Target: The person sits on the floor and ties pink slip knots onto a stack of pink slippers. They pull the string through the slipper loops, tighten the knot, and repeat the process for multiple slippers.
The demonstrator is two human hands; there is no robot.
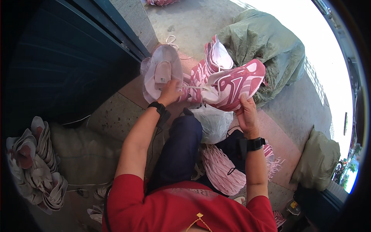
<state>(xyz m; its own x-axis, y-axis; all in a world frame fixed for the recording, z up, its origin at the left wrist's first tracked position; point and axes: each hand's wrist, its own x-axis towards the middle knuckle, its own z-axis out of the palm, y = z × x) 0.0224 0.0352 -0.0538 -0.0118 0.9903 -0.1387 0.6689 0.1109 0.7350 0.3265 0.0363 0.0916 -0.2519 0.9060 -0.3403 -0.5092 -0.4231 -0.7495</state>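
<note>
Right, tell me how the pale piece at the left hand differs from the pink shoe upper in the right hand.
Colour: the pale piece is mostly plain whitish; the pink shoe upper has darker pink panels with white trim and mesh.
Pose: the pale piece turns a broad rounded face to the camera; the pink shoe upper shows its side, toe toward the picture's upper right.
Shared: both show whitish parts.

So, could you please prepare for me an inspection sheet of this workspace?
Surface: floor, grey and pinkish.
Job's things: pink-and-white shoe upper, white lace, pale shoe piece.
Clutter: green sack, white plastic bag, pink bundle, stacked pale pieces.
Hands: right hand holds the shoe upper; left hand touches the pale shoe piece, grip unclear.
Cables: thin black loop over the pink bundle, cable or cord unclear.
Surroundings: dark blue panel at left, bright area at right.
</note>
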